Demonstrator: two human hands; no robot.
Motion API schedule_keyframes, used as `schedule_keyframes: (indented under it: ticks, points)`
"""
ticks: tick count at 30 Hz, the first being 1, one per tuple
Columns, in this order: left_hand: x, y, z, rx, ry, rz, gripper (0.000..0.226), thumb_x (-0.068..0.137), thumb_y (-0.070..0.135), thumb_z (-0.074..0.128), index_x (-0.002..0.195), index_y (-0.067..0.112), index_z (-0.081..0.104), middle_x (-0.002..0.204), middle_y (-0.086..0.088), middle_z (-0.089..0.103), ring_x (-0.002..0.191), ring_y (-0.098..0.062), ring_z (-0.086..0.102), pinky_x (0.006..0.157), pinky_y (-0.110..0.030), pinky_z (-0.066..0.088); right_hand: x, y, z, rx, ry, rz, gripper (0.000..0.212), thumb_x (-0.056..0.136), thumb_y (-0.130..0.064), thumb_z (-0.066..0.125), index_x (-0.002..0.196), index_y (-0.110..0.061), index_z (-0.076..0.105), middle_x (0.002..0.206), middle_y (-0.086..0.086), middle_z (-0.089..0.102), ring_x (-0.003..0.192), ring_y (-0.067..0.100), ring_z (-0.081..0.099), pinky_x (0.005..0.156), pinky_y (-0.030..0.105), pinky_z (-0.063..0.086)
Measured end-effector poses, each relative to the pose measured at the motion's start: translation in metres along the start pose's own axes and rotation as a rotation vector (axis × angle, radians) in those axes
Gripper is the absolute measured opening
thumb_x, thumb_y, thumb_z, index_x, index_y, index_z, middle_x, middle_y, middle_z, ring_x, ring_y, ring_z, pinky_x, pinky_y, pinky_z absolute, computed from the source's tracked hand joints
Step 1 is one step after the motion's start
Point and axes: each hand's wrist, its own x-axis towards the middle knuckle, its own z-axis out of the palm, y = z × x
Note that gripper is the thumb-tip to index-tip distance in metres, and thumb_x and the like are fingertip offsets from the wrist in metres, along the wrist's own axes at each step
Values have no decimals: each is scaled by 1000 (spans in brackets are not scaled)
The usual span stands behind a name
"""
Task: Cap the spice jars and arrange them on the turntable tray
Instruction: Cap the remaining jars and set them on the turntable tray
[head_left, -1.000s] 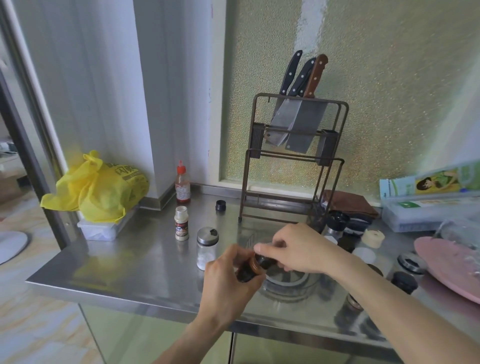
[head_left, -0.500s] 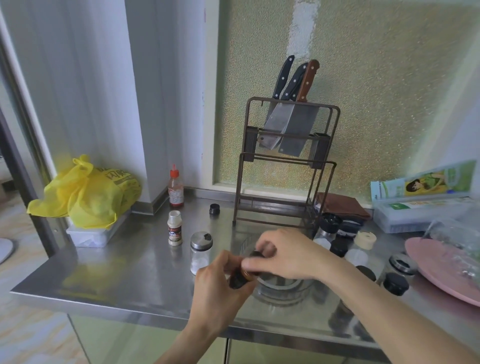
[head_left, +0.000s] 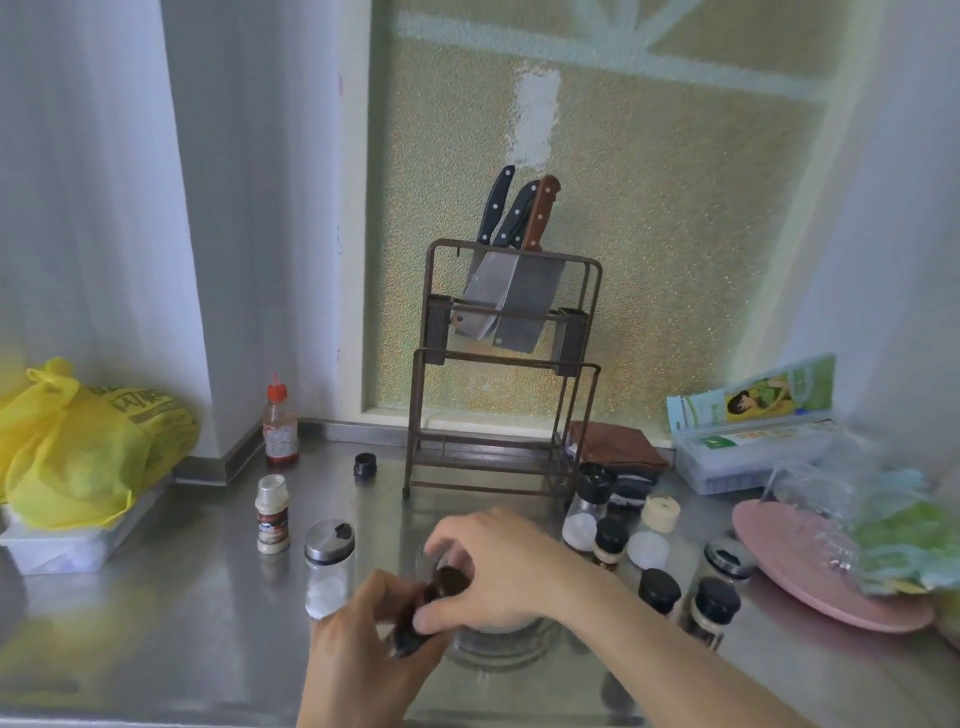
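Note:
My left hand (head_left: 358, 670) grips a small dark spice jar (head_left: 408, 631) tilted over the steel counter. My right hand (head_left: 498, 569) pinches its dark cap (head_left: 448, 581) at the jar's top. Under the hands lies the clear glass turntable tray (head_left: 498, 647), mostly hidden. A glass shaker with a metal lid (head_left: 328, 566) and a labelled white-capped jar (head_left: 272, 514) stand to the left. Several black-capped jars (head_left: 660, 592) cluster at the right. A loose black cap (head_left: 365, 465) lies near the rack.
A brown knife rack (head_left: 498, 374) with three knives stands behind the hands. A red-capped sauce bottle (head_left: 279, 423) is at the back left, a yellow bag (head_left: 83, 452) on a white tray far left. A pink plate (head_left: 810, 571) with plastic wrap sits at the right.
The camera has tilted up and shifted slightly. My hands stay together on the dark jar, the right hand's fingers shifting round the cap.

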Motion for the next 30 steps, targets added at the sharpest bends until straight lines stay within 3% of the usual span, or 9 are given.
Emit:
schedule_keyframes:
  ticks: [2,5,9,14,16,18,22,27,30]
  points:
    - [0,0,0,-13,12,-20,38,49,21,100,73,29,72,69,27,74,74,13,70,74,-6,51,-2,-1,-2,37,10,-37,52,71,-51,80,117,-33,66,111,-10,72,88,11,60,75,35,51]
    - [0,1,-1,5,6,-31,39,47,23,101,71,34,72,68,30,73,71,15,70,76,-5,50,-2,-5,1,74,59,-27,34,73,-41,83,102,-24,76,96,-6,78,84,13,68,73,35,60]
    - [-2,-1,0,36,9,-94,41,46,29,100,69,41,69,67,35,71,70,21,67,75,-3,48,-1,-15,8,54,152,-83,29,79,-40,82,100,-20,79,92,-1,79,80,16,63,53,16,37]
    - [-3,-16,2,50,36,-155,44,51,12,101,72,34,69,68,23,75,67,11,73,74,-10,54,8,-24,25,70,214,-99,40,82,-36,80,114,-14,72,109,7,76,100,28,67,83,34,53]
    - [-3,-21,3,83,52,-170,42,52,9,99,74,29,68,72,16,77,68,2,76,74,-9,54,14,-26,36,42,213,-96,42,83,-34,80,118,-13,70,114,7,74,105,28,65,89,38,51]
    - [-3,-21,4,94,82,-211,40,53,7,95,75,24,67,72,9,77,71,-8,78,69,-18,58,18,-29,45,26,215,-96,41,84,-31,79,120,-13,68,117,7,71,108,27,62,90,39,49]
    - [-4,-22,3,156,94,-221,38,63,14,91,84,24,60,79,8,77,77,-15,77,76,-36,60,26,-27,60,-2,237,-63,40,87,-29,78,123,-18,66,122,3,66,113,23,58,87,32,43]
    - [-4,-35,2,186,53,-189,35,74,35,81,101,24,61,91,13,78,89,-11,77,82,-34,58,31,-26,69,-7,262,-48,33,86,-33,78,115,-26,64,117,-7,63,109,16,58,82,23,37]
    - [-2,-40,0,199,53,-193,32,78,35,80,102,24,62,91,13,78,89,-12,76,81,-34,57,35,-27,69,-4,259,-43,35,86,-34,79,115,-27,63,117,-9,62,109,14,59,86,21,42]
